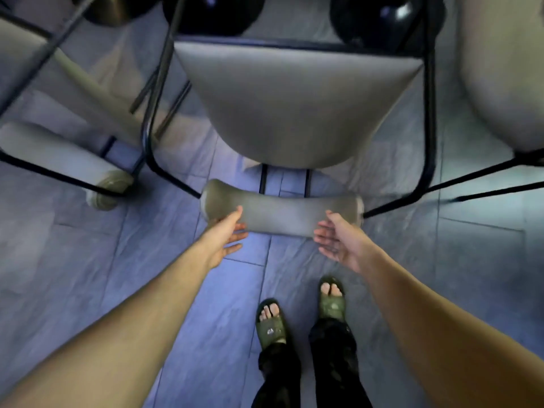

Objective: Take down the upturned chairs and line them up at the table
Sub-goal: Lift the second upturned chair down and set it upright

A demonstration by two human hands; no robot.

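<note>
Two open hands, left hand (225,237) and right hand (338,241), beside the chair backrest (282,213); sandal (270,326) marking unreadable.

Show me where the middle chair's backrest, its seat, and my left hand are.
backrest (282,214): head view, middle of the padded bar.
seat (294,104): head view, centre of the grey cushion.
left hand (225,234): head view, on the palm.
</note>
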